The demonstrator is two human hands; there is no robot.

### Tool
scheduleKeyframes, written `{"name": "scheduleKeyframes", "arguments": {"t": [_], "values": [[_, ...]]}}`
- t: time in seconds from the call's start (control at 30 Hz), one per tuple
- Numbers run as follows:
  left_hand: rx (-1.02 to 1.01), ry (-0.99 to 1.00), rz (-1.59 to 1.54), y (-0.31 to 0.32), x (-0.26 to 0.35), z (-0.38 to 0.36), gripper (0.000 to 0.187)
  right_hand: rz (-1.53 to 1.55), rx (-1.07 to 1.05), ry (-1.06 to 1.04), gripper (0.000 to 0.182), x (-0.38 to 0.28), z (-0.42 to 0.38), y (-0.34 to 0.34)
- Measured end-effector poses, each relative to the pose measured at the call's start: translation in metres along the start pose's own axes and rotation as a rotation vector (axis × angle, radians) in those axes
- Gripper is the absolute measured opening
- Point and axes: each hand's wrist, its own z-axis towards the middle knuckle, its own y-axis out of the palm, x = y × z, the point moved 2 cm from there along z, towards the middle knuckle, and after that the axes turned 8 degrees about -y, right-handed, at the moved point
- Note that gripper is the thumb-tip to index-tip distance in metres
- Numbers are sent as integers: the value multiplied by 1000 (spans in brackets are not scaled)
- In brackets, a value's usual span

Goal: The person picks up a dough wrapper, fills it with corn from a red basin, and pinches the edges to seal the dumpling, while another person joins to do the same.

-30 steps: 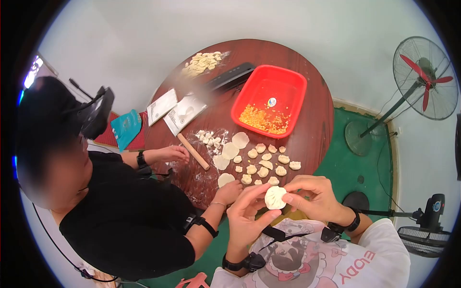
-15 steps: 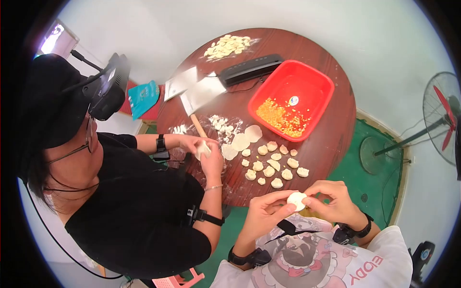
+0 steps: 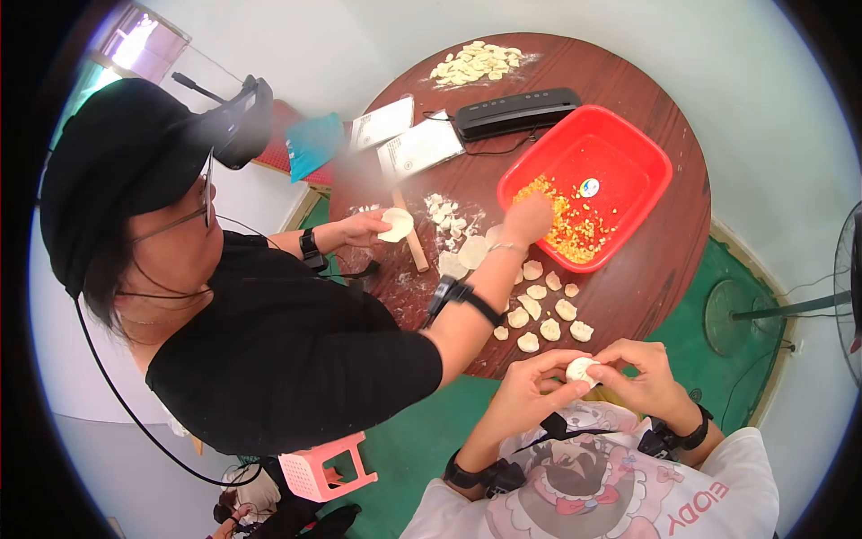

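My left hand (image 3: 532,393) and my right hand (image 3: 639,375) pinch a small white dumpling (image 3: 582,369) between them, in front of my chest at the table's near edge. Fingertips and thumbs of both hands press on its dough from either side. Just beyond my hands, several shaped dumplings (image 3: 550,330) lie on the round wooden table (image 3: 669,216). A red basin (image 3: 660,171) with yellow-orange crumbly filling (image 3: 575,235) stands farther off.
To my left, a co-worker in black (image 3: 296,332) holds a round wrapper (image 3: 396,225) and reaches one hand (image 3: 530,216) into the basin. Nearby are a rolling pin (image 3: 416,247), dough pieces (image 3: 449,216), a black appliance (image 3: 518,111), a pink stool (image 3: 325,467) and a fan (image 3: 844,278).
The co-worker's one hand has left the wrapper and moved right into the basin; the other still holds the wrapper. My hands stay on the dumpling. The camera view has shifted.
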Motion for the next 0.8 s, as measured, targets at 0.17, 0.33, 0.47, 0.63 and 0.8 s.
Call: {"name": "scheduleKeyframes", "arguments": {"t": [0.17,0.33,0.47,0.63,0.8], "values": [[106,56,-68,-7,-11,1,37,-54,-76,59,36,6,0,-5],[137,-6,-69,-2,-3,-1,48,-123,-253,-1,47,10,1,7],[206,-65,-12,-1,-4,-2,53,-284,-236,-33,46,9,3,8],[149,-68,20,0,-11,2,53,-283,-185,-88,35,16,-5,15],[68,-87,-30,-3,-16,5,51,-329,-198,2,31,16,-4,16]]}}
